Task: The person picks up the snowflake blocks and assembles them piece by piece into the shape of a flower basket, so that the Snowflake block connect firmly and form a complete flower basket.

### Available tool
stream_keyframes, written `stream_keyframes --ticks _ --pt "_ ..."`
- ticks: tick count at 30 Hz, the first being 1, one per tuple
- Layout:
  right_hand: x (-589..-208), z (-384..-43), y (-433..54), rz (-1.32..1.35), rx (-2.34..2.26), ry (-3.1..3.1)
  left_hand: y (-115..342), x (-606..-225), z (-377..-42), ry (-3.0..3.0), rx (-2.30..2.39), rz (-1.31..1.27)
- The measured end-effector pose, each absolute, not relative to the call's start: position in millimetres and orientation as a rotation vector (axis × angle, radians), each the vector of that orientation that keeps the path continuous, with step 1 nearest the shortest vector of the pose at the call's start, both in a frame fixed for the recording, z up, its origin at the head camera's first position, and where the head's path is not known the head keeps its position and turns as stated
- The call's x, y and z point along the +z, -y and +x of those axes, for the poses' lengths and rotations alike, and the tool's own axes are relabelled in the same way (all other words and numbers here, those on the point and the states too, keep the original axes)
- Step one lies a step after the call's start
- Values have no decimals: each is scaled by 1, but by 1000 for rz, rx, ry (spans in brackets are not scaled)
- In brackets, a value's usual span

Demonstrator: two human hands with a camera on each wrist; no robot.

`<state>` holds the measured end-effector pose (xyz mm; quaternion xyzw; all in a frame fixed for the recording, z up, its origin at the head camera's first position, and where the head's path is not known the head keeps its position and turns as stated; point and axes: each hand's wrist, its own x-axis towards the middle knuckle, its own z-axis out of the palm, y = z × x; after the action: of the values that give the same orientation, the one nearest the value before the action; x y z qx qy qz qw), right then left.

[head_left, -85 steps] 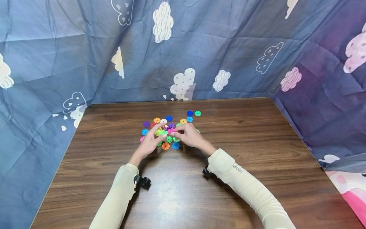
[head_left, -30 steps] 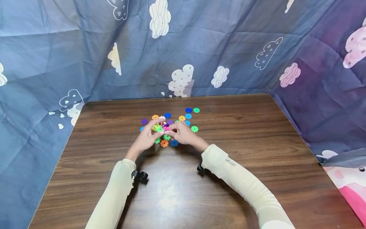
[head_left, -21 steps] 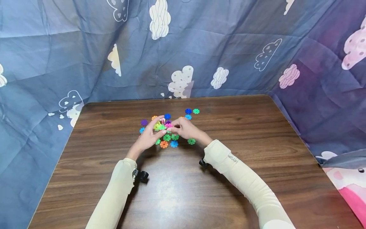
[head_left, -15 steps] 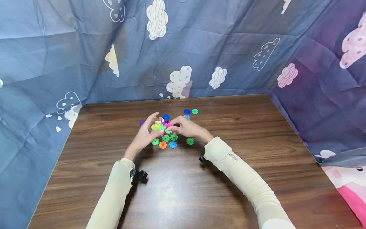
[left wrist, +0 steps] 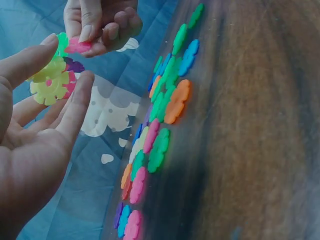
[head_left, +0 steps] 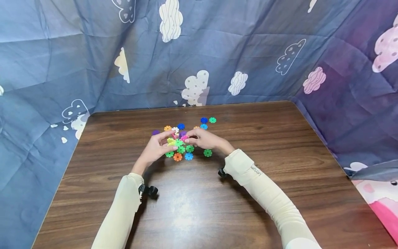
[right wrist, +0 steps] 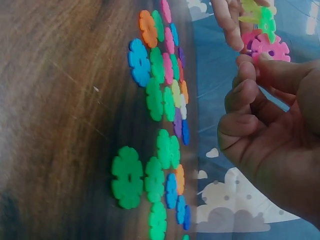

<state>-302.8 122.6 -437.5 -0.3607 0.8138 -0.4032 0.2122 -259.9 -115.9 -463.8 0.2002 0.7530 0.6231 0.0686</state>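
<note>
The left hand held a small cluster of joined flower-shaped discs up off the table, its thumb and fingers bent around the sides, partly open with the pieces between them. A yellow disc faced the left wrist camera, with a green disc above it and a purple disc beside it. The right hand pinched a pink disc by its edge, thumb against fingers with hardly any gap. That disc met the green one; whether their slots were engaged could not be told.

The likeliest trouble was a slot missed or entered askew, since the fingers covered much of the join. Pushing hard from the right could have twisted the cluster in the left hand's light hold, or popped a joined piece loose. A dropped disc would probably have landed among the loose discs below, near an orange disc and a blue disc, and been hard to pick out.
</note>
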Motion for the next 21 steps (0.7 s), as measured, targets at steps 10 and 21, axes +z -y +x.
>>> stream_keyframes --ticks 10,21 --pt "-443 -300 -116 -889 -1232 -2313 112 -469 -258 -2323 1953 538" --pt "-437 -302 -107 -832 -1368 -2304 116 -461 -259 -2319 1945 519"
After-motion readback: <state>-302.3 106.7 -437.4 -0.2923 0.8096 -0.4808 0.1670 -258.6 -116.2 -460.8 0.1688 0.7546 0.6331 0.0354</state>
